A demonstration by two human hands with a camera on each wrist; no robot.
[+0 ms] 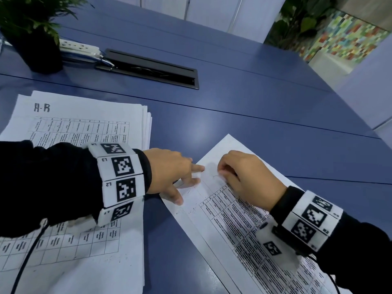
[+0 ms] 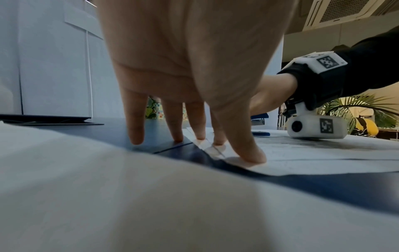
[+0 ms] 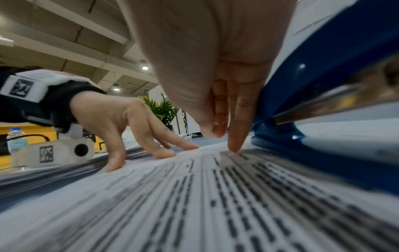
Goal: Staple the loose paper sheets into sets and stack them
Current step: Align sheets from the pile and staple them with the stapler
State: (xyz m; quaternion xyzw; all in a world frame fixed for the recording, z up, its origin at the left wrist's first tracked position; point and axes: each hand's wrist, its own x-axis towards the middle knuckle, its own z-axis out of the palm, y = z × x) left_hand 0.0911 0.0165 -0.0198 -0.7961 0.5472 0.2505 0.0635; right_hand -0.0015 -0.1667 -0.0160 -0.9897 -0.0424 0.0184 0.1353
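Observation:
A set of printed sheets (image 1: 233, 219) lies slanted on the blue table (image 1: 254, 113). My left hand (image 1: 186, 183) has its fingers spread, and its fingertips (image 2: 252, 156) press the near corner of that set (image 2: 323, 153). My right hand (image 1: 224, 172) is bent over the top of the sheets (image 3: 194, 204). One fingertip (image 3: 234, 148) touches the paper, and I see nothing held. A blue stapler (image 3: 323, 93) stands on the paper against that hand's outer side, hidden from the head view. A thicker pile of printed sheets (image 1: 84, 124) lies at the left under my left forearm.
A potted plant (image 1: 36, 49), a white power strip (image 1: 78, 47) and a black cable hatch (image 1: 152, 68) are at the back left. A water bottle (image 3: 16, 138) stands beyond my left wrist. Bare blue tabletop stretches to the right and far side.

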